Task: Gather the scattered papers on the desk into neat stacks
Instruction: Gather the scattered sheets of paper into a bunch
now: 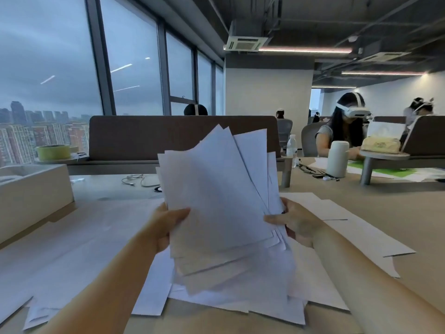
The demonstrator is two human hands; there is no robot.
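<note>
A fanned bundle of white papers [216, 196] stands nearly upright above the desk, its sheets skewed and uneven at the top. My left hand [166, 225] grips its left edge, thumb across the front sheet. My right hand [296, 222] grips the right edge, thumb on the front. More loose white sheets [231, 295] lie overlapping on the desk [409, 213] beneath the bundle. Other sheets [72, 249] spread to the left, and more sheets [356, 227] lie to the right.
A beige box [31, 198] sits at the left. White cables [139, 180] lie near the brown divider [183, 138]. A green tape roll [53, 152] rests on the ledge. At the right stand a water bottle [291, 147] and a white flask [338, 159], near a seated person [342, 131].
</note>
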